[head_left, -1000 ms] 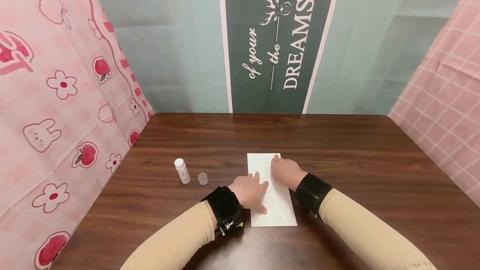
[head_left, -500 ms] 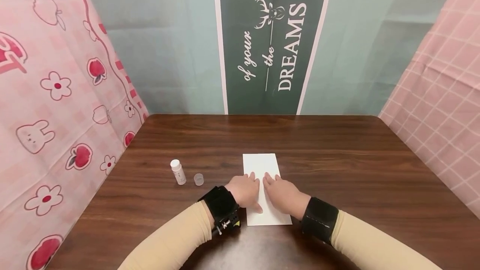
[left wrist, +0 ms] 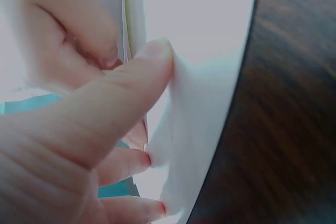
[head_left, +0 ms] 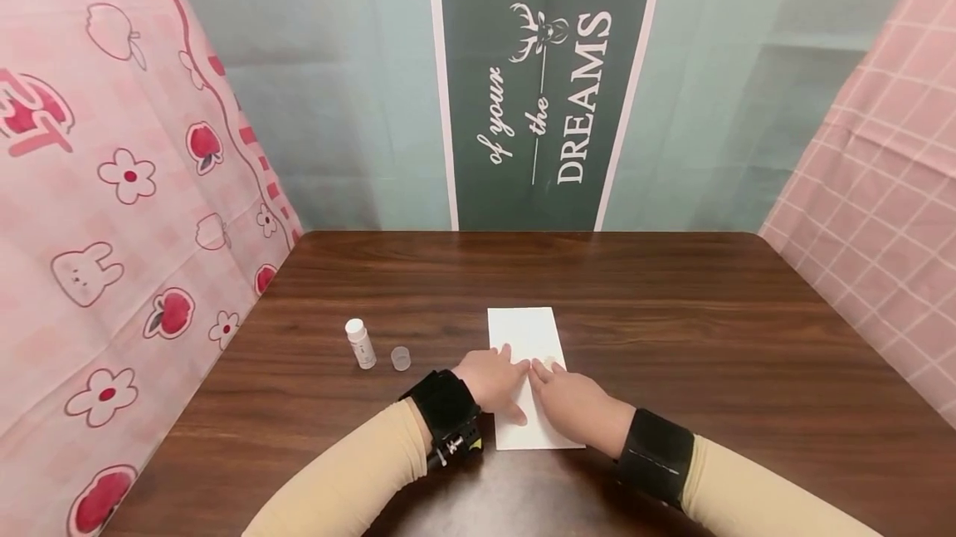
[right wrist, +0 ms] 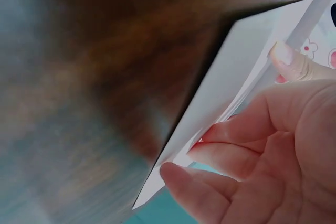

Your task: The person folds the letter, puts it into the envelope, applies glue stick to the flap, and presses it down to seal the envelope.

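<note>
A folded white paper (head_left: 523, 329), shaped like an envelope, lies flat on the table. My left hand (head_left: 489, 381) rests on its left half with fingers and thumb spread; the left wrist view has the thumb (left wrist: 152, 59) and fingertips touching the white surface. From the right, my right hand (head_left: 578, 404) presses its fingertips on the paper beside the left fingertips. A small pale spot (head_left: 549, 362) shows just past the right fingers. In the right wrist view, the right fingers (right wrist: 226, 153) touch the paper, whose layered edges stand slightly apart.
Left of the paper, a small white bottle (head_left: 361, 344) stands on the wooden table (head_left: 672, 305), with a clear cap (head_left: 401, 358) beside it. Patterned pink cloth (head_left: 127, 271) hangs at the left, a green curtain (head_left: 358, 105) behind.
The right hand has moved from the paper's upper right edge down towards the middle, beside the left fingertips. Its forearm has shifted right. The left hand stays spread on the paper.
</note>
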Available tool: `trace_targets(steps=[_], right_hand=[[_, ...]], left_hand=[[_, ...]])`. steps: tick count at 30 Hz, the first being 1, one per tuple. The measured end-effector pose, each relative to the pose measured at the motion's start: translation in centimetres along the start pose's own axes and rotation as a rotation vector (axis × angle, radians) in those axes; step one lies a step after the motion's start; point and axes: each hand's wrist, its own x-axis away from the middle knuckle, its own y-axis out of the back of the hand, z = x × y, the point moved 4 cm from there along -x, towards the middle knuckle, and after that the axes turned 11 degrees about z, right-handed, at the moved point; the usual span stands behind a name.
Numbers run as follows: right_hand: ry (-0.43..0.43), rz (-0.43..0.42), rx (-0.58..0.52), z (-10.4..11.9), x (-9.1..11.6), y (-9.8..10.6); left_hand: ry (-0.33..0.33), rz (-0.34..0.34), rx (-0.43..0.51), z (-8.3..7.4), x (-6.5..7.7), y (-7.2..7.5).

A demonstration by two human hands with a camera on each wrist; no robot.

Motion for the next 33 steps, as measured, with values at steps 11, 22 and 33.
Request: trace_targets(steps=[11,22,33], right_hand=[[0.051,-0.097,0.073,0.1,2.1,-0.1],[0.08,-0.095,0.061,0.3,3.7,-0.3],[0.113,-0.147,0.134,0.9,5.4,-0.5]], left_hand=[[-0.01,-0.005,-0.002,-0.2,-0.2,0.1],[-0.026,-0.007,0.034,-0.2,0.2,0.2],[-0.04,-0.02,0.046,-0.2,0.4,0.3]])
